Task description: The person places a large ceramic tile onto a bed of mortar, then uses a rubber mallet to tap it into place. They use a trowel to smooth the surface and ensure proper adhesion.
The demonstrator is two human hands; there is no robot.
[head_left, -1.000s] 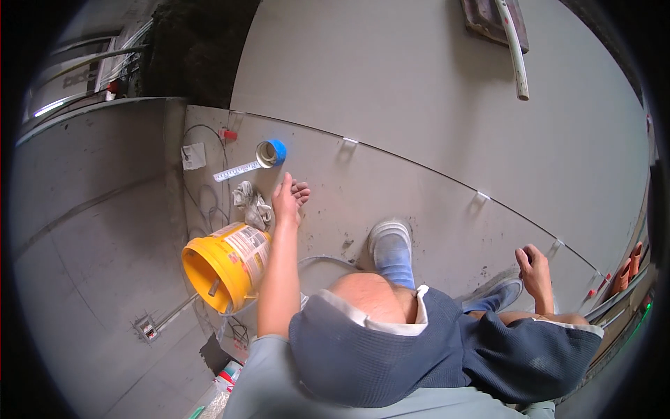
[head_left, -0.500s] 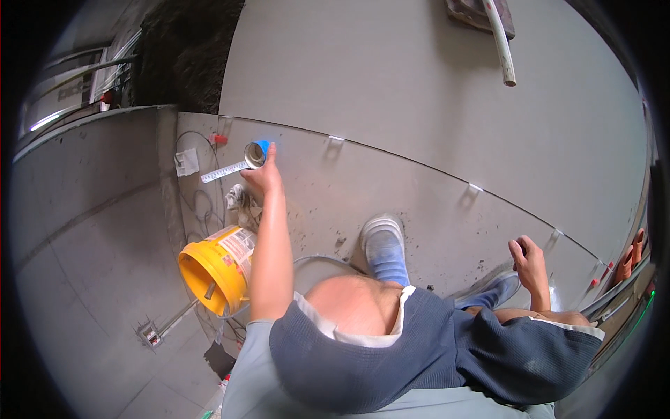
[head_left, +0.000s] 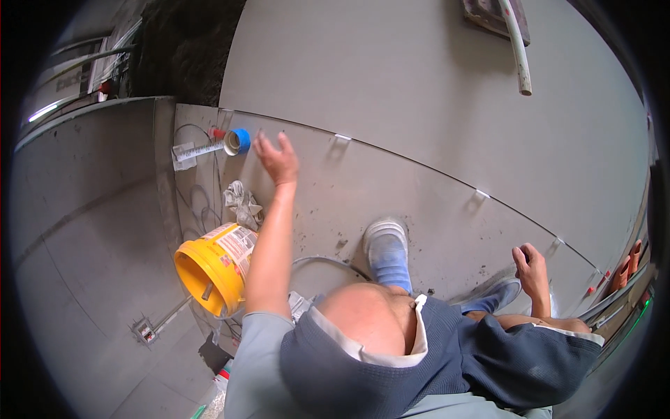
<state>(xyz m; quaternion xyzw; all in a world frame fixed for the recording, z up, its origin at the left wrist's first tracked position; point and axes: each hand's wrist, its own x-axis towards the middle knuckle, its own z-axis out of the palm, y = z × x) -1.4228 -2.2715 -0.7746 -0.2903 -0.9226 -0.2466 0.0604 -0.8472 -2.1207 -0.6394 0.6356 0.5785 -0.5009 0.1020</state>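
My left hand (head_left: 278, 159), fingers apart and holding nothing, is just right of a blue-and-cream hollow cylinder (head_left: 243, 141). A white marked strip (head_left: 199, 151) extends leftward from the cylinder over a white square (head_left: 184, 165). Crumpled pale cloths (head_left: 241, 203) lie below on the tiled floor (head_left: 433, 126). A yellow bucket (head_left: 217, 269) lies tipped on its side left of my forearm. At lower right, my right hand (head_left: 533, 272) is curled near my knee; whatever is between its fingers, if anything, is hidden.
A tile seam crosses the floor with white clips (head_left: 343, 137) and red pieces (head_left: 592, 290). Loose cables (head_left: 328, 260) lie near my foot. A white pipe (head_left: 519, 56) rests beside a stained block at top. Dark rough ground (head_left: 174, 49) and a grey wall (head_left: 91, 181) are left.
My left hand reached onto the blue cylinder, then released it; the cylinder and strip now sit farther up and left, and my hand is right of them.
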